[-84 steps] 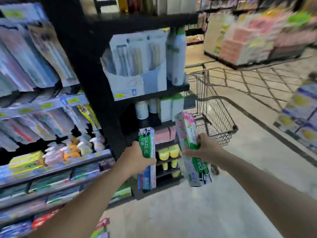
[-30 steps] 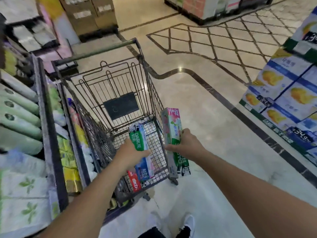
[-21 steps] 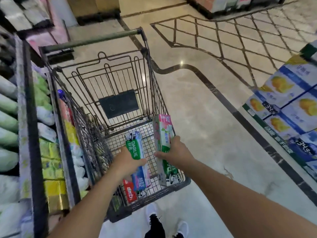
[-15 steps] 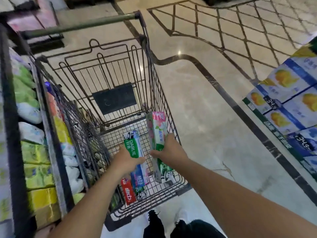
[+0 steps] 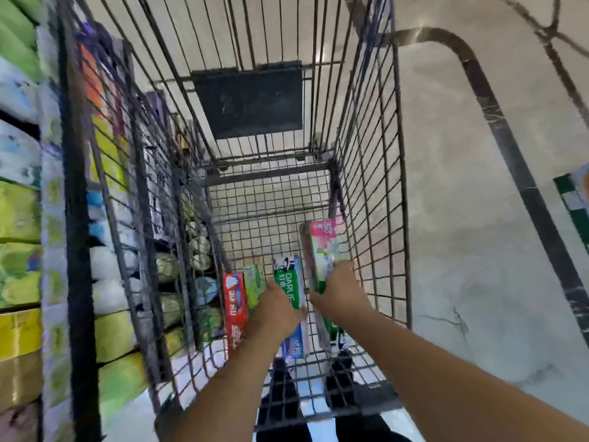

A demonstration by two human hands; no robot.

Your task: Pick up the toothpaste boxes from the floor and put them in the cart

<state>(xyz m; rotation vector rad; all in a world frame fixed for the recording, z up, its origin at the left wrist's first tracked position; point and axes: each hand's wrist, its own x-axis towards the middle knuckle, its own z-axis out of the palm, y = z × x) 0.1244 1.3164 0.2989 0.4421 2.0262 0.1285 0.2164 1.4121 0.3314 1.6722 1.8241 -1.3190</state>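
Observation:
Both my arms reach down into the wire cart [image 5: 369, 193]. My left hand [image 5: 276, 309] is closed around a green and blue Darlie toothpaste box [image 5: 291, 283], held low near the cart's mesh floor. My right hand [image 5: 340, 293] grips a pink and green toothpaste box [image 5: 320, 247] close to the cart's right wall. A red toothpaste box [image 5: 235, 309] and a light green box [image 5: 254, 282] lie in the cart to the left of my left hand. I cannot tell whether the held boxes touch the floor of the cart.
Store shelves [image 5: 28, 218] with green, yellow and white packs stand tight against the cart's left side. A dark flap [image 5: 248, 100] hangs on the cart's far wall. Pale stone floor [image 5: 478, 250] spreads to the right. My shoes [image 5: 339, 378] show through the mesh.
I walked from the shelf to the cart with both boxes. In the last half second both hands dropped deeper into the cart and the view tilted steeply down.

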